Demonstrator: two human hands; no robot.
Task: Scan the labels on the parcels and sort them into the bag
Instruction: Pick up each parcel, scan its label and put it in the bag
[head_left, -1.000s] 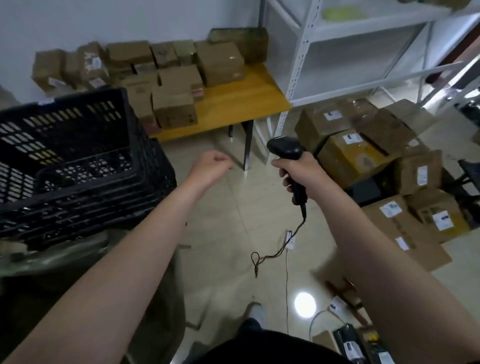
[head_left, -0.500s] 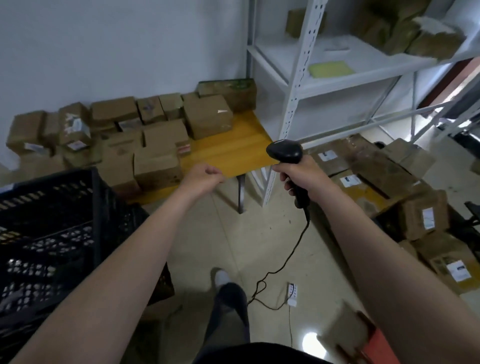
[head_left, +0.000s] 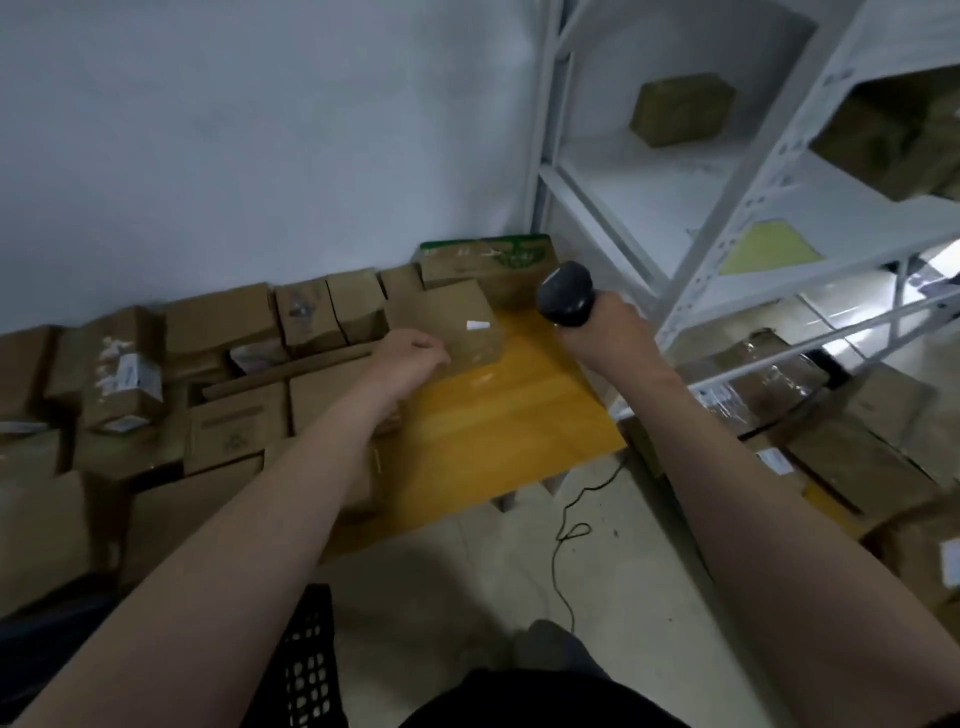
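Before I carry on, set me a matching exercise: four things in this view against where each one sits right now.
Things:
1. scanner
2. green-printed box
3. yellow sheet
4. black crate

Places:
A. lying on the white shelf unit
B. at the bottom edge of the view, nearest the person
C. at the back of the yellow table, by the wall
D. gripped in the right hand

Pairs: 1-D, 2-C, 3-A, 4-B
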